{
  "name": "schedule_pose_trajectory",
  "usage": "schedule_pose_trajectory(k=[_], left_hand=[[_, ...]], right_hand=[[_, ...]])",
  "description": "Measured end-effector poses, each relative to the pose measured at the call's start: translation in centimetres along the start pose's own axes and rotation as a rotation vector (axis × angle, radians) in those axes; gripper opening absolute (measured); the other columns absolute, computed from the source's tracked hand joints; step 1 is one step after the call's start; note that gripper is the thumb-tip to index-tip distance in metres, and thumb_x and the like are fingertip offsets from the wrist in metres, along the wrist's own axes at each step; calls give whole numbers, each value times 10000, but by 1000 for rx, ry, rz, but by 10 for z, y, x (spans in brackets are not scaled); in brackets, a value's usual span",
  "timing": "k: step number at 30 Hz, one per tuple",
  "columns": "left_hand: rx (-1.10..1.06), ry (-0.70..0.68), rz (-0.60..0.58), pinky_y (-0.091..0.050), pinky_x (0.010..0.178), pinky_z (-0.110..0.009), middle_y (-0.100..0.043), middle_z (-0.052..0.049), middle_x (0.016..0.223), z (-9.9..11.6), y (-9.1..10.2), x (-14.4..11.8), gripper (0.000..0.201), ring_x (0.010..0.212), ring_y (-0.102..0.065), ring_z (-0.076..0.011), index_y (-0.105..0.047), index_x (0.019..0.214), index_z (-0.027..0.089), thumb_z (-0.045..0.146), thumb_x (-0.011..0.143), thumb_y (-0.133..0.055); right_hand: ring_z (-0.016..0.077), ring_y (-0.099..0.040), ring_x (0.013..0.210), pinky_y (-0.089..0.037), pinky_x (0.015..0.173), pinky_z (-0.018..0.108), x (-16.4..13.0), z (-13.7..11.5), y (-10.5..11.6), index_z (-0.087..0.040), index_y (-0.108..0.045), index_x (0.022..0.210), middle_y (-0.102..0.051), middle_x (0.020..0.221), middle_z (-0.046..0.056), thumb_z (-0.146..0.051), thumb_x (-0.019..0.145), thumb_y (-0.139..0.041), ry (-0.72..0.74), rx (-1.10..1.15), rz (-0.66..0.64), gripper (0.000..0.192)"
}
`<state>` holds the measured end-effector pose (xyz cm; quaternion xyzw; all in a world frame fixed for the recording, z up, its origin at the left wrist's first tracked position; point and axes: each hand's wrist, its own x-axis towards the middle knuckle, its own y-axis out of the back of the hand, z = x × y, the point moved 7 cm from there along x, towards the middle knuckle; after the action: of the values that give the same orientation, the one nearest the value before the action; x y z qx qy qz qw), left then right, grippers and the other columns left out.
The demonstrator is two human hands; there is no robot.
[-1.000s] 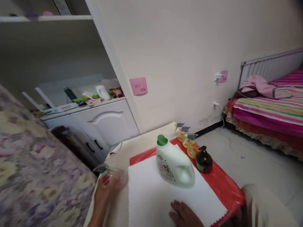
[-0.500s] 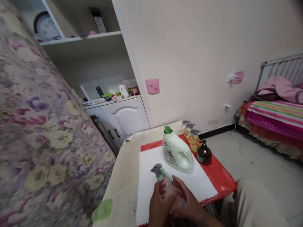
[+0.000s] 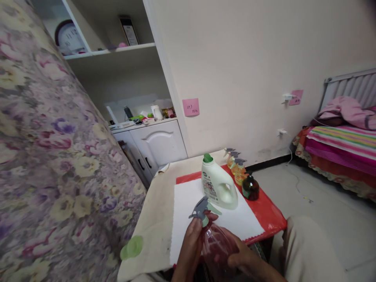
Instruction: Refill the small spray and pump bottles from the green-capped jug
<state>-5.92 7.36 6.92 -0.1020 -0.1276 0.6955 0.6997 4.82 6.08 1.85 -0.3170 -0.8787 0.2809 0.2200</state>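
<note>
A clear pink spray bottle (image 3: pixel 216 246) with a grey trigger head (image 3: pixel 201 208) sits between both my hands, above the near edge of the white cloth (image 3: pixel 188 211). My left hand (image 3: pixel 189 244) wraps its neck and left side. My right hand (image 3: pixel 243 256) cups its body from the right. Behind it on the cloth stands a white detergent jug (image 3: pixel 219 186) with a green cap. A green cap (image 3: pixel 131 248) lies on the beige table cover (image 3: pixel 152 219) to the left.
Yellow spray bottles (image 3: pixel 236 169) and a dark round bottle (image 3: pixel 250 188) stand on the red table (image 3: pixel 266 213). A floral fabric (image 3: pixel 53 164) fills the left. White cabinet (image 3: pixel 155 143), shelves, wall, and a striped bed (image 3: pixel 343 145) lie beyond.
My left hand brought the spray bottle from the table's left edge to the middle. My right hand left the cloth and took hold of the bottle too. The view swung left.
</note>
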Motion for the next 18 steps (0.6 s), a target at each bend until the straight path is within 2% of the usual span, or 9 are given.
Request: schedule_pose_trajectory(k=[3,5,8,10,12,15,18], left_hand=[[-82,0,-64,-440,911,-388,-697,-119,993,0,-1,-1,363,1008,-614,-271,-678,1010,165,456,800,-621],[-122,-2,-79,-433,919,-379,-702,-101,945,-1,-2,0,312,1002,-616,-259,-671,973,175,429,792,-644],[-89,-7,-12,-445,897,-363,-699,-84,904,-5,2,3,271,954,-626,-240,-668,922,165,405,798,-642],[-1,-5,66,-466,853,-348,-695,-79,896,-8,6,5,268,914,-630,-232,-668,907,161,406,806,-628],[109,-15,139,-479,816,-338,-694,-73,888,-8,9,6,274,878,-632,-231,-669,897,162,413,790,-640],[186,-12,166,-473,855,-355,-704,-85,976,-6,8,4,398,946,-633,-261,-651,1049,172,423,742,-686],[112,41,99,-435,942,-399,-681,-108,1138,-7,6,-2,495,1101,-592,-289,-574,1227,191,455,810,-600]], right_hand=[[236,-619,959,-465,688,267,-2,-4,-12,-230,-503,1306,-655,1118,74,-374,535,-836,-44,25,-34,852],[238,-631,926,-471,683,279,-1,-3,-14,-227,-488,1318,-660,1102,78,-383,554,-822,-60,22,-42,848],[294,-582,1076,-463,859,376,4,1,0,-242,-496,1306,-627,1193,88,-415,490,-857,13,-51,-2,909],[327,-509,1191,-388,989,442,7,7,16,-260,-505,1291,-592,1261,89,-442,432,-881,78,-150,59,956],[340,-461,1246,-330,1041,478,9,14,31,-274,-501,1286,-558,1310,90,-457,408,-890,110,-238,117,978],[338,-468,1245,-314,1051,487,10,17,36,-271,-481,1300,-550,1321,98,-458,425,-886,133,-231,103,982],[336,-482,1235,-328,1043,477,8,9,24,-263,-472,1315,-570,1300,100,-443,458,-876,140,-159,38,965]])
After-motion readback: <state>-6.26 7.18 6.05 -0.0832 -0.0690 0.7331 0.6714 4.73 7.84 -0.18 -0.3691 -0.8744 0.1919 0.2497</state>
